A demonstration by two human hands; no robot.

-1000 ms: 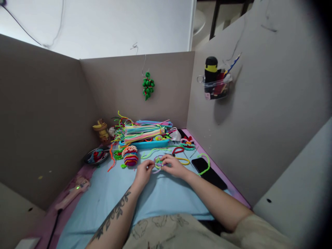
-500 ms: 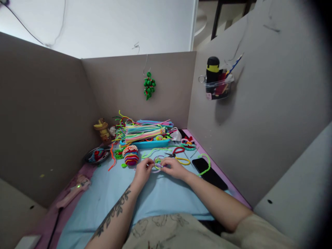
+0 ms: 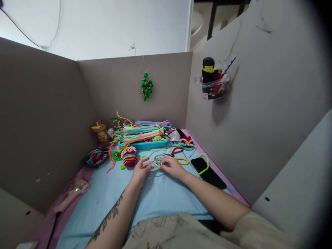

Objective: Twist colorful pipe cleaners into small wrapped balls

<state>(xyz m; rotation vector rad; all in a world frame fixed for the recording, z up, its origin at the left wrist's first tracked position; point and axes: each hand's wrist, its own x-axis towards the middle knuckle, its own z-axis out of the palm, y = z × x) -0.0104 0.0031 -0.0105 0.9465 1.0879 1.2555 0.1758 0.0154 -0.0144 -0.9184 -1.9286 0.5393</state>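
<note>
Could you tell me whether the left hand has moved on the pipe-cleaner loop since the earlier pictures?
Yes. The left hand has let go and opened, its fingers now spread just left of the pipe-cleaner loop, nearer the striped ball; the right hand holds the loop.

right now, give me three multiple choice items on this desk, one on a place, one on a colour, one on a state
1. Where is the phone?
A. right of the hands
B. in the tray
C. on the wall

2. What colour is the tray?
A. red
B. blue
C. black

3. How is the left hand?
A. in a fist
B. gripping scissors
C. fingers spread open

Answers:
1 A: it lies near the desk's right edge, beyond the right hand.
2 B: its rim under the pipe cleaners is blue.
3 C: its fingers are apart beside the loop, which the right hand pinches.
</note>
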